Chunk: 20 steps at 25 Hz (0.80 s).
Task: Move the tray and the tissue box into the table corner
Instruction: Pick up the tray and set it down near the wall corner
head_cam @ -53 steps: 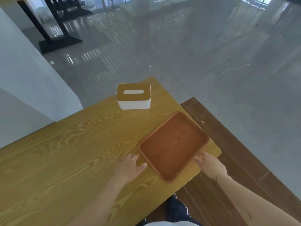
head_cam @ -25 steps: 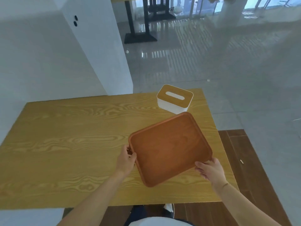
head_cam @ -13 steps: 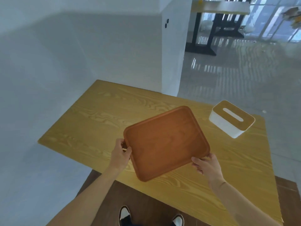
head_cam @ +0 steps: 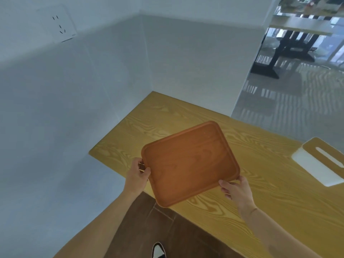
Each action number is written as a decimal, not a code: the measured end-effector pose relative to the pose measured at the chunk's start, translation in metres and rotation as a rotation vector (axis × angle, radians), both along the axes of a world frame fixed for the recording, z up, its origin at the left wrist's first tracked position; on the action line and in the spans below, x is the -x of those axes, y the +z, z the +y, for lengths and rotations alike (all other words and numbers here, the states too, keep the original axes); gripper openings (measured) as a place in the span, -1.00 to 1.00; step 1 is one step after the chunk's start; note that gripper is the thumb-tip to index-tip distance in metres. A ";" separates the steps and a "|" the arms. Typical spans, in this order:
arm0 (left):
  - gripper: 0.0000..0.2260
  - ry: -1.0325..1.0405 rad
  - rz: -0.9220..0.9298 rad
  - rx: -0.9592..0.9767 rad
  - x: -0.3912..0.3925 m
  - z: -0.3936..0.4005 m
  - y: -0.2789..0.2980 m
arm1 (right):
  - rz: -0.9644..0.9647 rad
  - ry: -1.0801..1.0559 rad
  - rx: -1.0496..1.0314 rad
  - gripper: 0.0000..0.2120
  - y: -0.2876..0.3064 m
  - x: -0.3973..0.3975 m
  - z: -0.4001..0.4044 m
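Note:
I hold a brown wooden tray [head_cam: 189,161] in the air above the near edge of the yellow wooden table [head_cam: 270,192]. My left hand [head_cam: 136,175] grips the tray's left rim and my right hand [head_cam: 236,190] grips its lower right corner. The tray is tilted, with its far corner toward the walls. A white tissue box [head_cam: 320,161] with a wooden lid stands on the table at the far right, partly cut off by the frame edge.
Two white walls meet behind the table's far left corner [head_cam: 152,94]. A wall socket [head_cam: 59,25] is high on the left wall. Dark wooden floor and my shoe [head_cam: 158,250] lie below. Another table [head_cam: 290,34] stands far right on the shiny floor.
I lifted the tray off the table with both hands and carried it leftward. The view has swung left toward the wall corner, and the tissue box now sits at the right edge.

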<state>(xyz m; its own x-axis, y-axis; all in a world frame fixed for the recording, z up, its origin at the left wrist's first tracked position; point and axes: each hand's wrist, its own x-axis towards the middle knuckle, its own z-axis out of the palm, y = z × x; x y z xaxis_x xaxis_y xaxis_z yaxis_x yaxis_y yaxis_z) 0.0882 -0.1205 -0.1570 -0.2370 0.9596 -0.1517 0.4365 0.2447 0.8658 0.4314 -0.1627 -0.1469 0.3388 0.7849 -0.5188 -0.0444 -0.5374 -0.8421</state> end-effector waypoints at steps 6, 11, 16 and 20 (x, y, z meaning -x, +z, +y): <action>-0.81 -0.075 0.002 -0.003 0.053 0.026 -0.002 | -0.020 -0.036 0.013 -0.52 -0.002 0.050 0.012; -0.83 -0.167 0.029 -0.009 0.065 0.062 0.001 | -0.026 -0.093 0.043 -0.55 -0.011 0.064 0.021; -0.83 -0.223 0.061 -0.005 0.053 0.100 -0.009 | -0.038 -0.153 0.077 -0.51 -0.027 0.061 0.044; -0.82 -0.257 0.070 0.029 0.042 0.135 -0.019 | -0.053 -0.211 0.118 -0.51 -0.039 0.054 0.067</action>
